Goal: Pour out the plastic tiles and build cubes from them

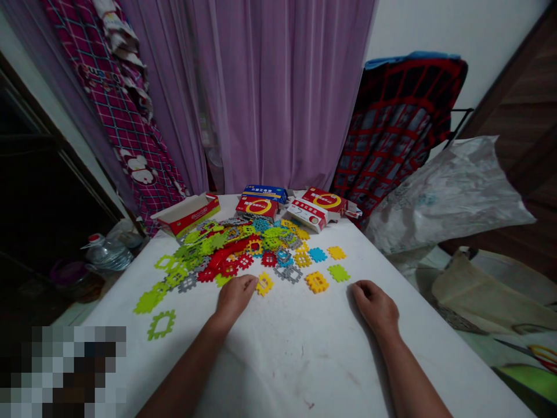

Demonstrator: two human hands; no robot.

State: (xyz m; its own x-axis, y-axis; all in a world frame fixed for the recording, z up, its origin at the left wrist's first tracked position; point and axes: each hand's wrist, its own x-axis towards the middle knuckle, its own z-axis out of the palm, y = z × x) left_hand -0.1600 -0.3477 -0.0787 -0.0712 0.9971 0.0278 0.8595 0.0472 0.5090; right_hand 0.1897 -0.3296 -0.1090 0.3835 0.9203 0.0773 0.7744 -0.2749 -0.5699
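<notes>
My left hand (pixel 236 299) pinches a yellow interlocking plastic piece (pixel 264 284) by its left edge, just in front of the pile. Resting on the table to the right, my right hand (pixel 376 307) has its fingers curled in; whether anything is inside them is hidden. Closest to it lie a flat lime-green piece (pixel 338 273) and a small yellow stack of pieces (pixel 317 282). A heap of notched pieces (pixel 217 248) in green, red, grey, blue and yellow spreads beyond my left hand. One green frame-shaped piece (pixel 161 324) lies apart at the left.
Several cardboard boxes stand at the table's far end, among them an open red box (pixel 191 215) and a blue box (pixel 264 194). Purple curtains (pixel 278 93) hang behind. A white plastic bag (pixel 452 197) is off the right edge; a water bottle (pixel 107 253) is off the left.
</notes>
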